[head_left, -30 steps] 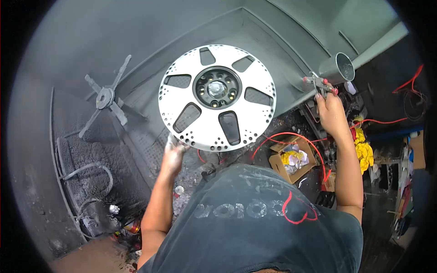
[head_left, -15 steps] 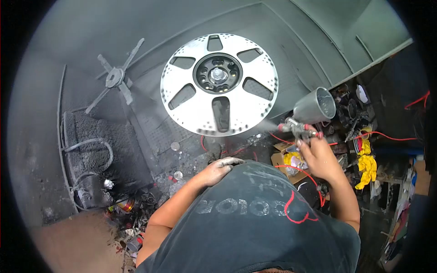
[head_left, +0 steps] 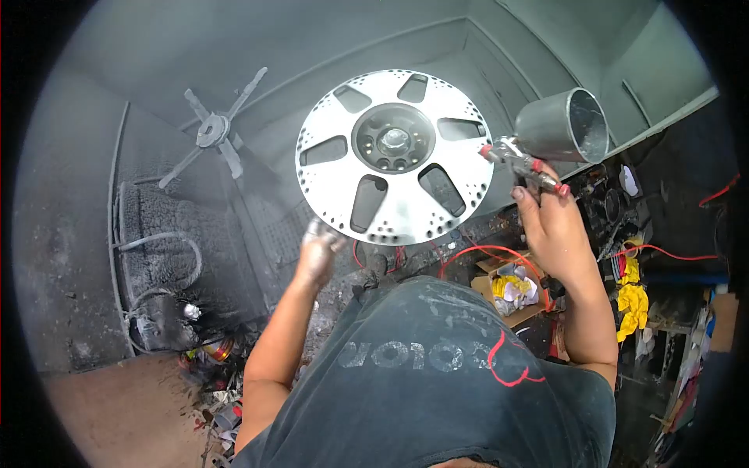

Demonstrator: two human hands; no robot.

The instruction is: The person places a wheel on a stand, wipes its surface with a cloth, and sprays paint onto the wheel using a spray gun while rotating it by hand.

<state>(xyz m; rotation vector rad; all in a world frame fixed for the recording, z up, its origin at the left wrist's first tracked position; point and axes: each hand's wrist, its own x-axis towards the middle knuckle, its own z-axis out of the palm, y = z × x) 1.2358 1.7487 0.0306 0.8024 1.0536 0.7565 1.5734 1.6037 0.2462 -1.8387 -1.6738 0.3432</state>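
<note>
A silver-white alloy wheel [head_left: 320, 175] with a dark grey hub recess and several window openings faces me at the top centre. My left hand [head_left: 316, 261] is at its lower left edge, with blurred fingertips at or just under the rim; whether they grip it I cannot tell. My right hand [head_left: 554, 226] is wrapped round a spray gun [head_left: 519, 160] with red fittings and a large metal cup [head_left: 550, 129]. The gun's nozzle points left, close to the wheel's right edge. I see no clear spray plume.
A grey four-armed stand [head_left: 212, 132] is at the upper left, above a fuzzy, paint-coated panel [head_left: 179, 210]. A red hose [head_left: 499, 249] loops beside a cardboard box [head_left: 519, 312] of crumpled paper. Yellow cloth [head_left: 632, 308] and cluttered shelves lie right; debris covers the floor at lower left.
My left hand has moved from my shirt front up to the wheel's edge. The wheel's openings have turned. The spray gun has risen along the right side, and its earlier mist no longer shows.
</note>
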